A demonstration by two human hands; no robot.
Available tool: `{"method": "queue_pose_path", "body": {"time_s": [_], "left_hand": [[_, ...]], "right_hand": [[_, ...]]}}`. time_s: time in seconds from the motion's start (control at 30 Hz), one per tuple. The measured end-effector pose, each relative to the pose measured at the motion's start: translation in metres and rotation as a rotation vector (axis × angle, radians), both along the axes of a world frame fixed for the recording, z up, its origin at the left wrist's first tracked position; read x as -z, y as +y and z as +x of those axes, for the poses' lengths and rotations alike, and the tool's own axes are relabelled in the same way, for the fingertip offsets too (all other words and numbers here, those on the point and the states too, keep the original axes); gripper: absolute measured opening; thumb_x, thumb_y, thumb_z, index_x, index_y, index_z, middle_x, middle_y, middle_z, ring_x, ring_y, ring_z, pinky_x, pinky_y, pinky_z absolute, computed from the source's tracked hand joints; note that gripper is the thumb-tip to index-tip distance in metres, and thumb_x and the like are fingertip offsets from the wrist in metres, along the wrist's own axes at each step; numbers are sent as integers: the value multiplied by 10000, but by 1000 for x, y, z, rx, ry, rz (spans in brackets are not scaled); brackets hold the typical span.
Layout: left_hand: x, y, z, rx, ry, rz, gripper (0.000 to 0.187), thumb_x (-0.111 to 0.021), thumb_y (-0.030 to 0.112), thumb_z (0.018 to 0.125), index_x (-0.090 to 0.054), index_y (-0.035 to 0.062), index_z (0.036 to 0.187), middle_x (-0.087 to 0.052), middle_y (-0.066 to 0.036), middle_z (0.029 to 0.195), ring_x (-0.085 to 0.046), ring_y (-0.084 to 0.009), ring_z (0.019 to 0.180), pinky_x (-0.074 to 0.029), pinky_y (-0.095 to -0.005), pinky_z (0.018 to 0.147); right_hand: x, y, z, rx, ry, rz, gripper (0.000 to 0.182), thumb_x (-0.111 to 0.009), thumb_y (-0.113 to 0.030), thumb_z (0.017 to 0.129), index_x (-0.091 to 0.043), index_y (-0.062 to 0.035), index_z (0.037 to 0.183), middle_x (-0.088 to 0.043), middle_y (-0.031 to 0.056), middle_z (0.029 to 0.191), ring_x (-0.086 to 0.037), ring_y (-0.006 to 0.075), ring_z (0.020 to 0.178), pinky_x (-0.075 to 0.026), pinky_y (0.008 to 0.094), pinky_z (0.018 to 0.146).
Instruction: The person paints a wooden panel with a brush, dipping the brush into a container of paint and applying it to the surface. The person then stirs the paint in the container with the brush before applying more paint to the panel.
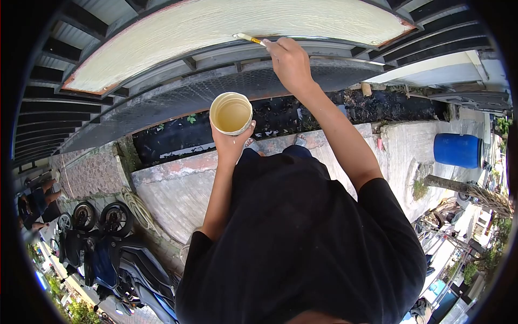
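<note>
In my left hand (229,143) I hold a round paint cup (231,129) with cream-coloured paint inside, its mouth facing up. My right hand (291,62) is closed around the handle of a paintbrush (250,39) and reaches up and forward. The brush tip points left and overlaps the lower part of a cream-painted panel (216,24) with a streaky, textured surface. Reddish patches show at the panel's two lower corners. A dark metal frame surrounds the panel.
Below the panel runs a dark metal gate (178,94), with a dark ditch (280,116) at its foot. Parked motorcycles (116,259) and a coiled hose (137,208) are at the left, with a person (38,202) beyond. A blue barrel (457,150) lies right.
</note>
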State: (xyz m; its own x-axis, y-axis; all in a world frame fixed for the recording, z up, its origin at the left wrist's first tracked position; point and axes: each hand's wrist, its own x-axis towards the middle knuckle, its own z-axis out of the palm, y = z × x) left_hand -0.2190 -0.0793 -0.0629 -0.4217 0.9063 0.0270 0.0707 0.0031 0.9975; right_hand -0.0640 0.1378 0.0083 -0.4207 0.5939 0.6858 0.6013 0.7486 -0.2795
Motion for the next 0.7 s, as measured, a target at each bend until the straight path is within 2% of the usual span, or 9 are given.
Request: {"method": "queue_pose_path", "body": {"time_s": [0.17, 0.23, 0.33, 0.53, 0.6, 0.7], "left_hand": [[3, 0, -1, -18, 14, -1, 782, -973, 119, 770, -504, -9, 1383, -685, -144, 1275, -681, -234, 1176, -524, -382, 1039], [4, -1, -2, -25, 12, -3, 781, -973, 119, 770, -505, -8, 1382, -684, -145, 1273, -681, -234, 1174, -524, -382, 1037], [1, 2, -3, -42, 53, 21, 772, -969, 116, 772, -507, -4, 1379, -687, -141, 1264, -683, -230, 1163, -527, -378, 1029], [-12, 7, 2, -25, 3, -20, 750, -962, 102, 774, -516, -7, 1368, -695, -132, 1256, -691, -224, 1151, -535, -373, 1020], [-19, 11, 7, -67, 35, 52, 469, -934, 83, 790, -707, -7, 1191, -767, -100, 1124, -725, -202, 1025, -563, -361, 952], [-11, 12, 6, -67, 66, 56, 468, -933, 81, 792, -707, -6, 1193, -769, -100, 1116, -727, -198, 1018, -565, -359, 944]], "right_hand": [[10, 16, 12, 47, -17, -34, 285, -801, -26, 901, -818, -52, 1185, -669, 105, 835, -667, 279, 690, -539, 403, 620], [7, 9, 25, 192, 70, -85, 272, -806, -16, 894, -827, -50, 1164, -660, 100, 820, -652, 267, 636, -528, 383, 592], [5, -16, 29, 269, 144, -141, 262, -808, -12, 888, -836, -60, 1144, -646, 97, 802, -647, 256, 620, -520, 374, 585], [11, -11, -13, 102, 138, -143, 224, -804, -28, 908, -828, -50, 1130, -634, 106, 806, -641, 278, 614, -511, 401, 581], [13, -4, -12, 150, 110, -138, 220, -800, -41, 914, -828, -52, 1132, -641, 110, 818, -651, 290, 630, -515, 413, 588], [12, 3, 15, 231, 125, -156, 202, -792, -35, 910, -829, -40, 1109, -657, 120, 828, -664, 307, 654, -530, 420, 617]]}}
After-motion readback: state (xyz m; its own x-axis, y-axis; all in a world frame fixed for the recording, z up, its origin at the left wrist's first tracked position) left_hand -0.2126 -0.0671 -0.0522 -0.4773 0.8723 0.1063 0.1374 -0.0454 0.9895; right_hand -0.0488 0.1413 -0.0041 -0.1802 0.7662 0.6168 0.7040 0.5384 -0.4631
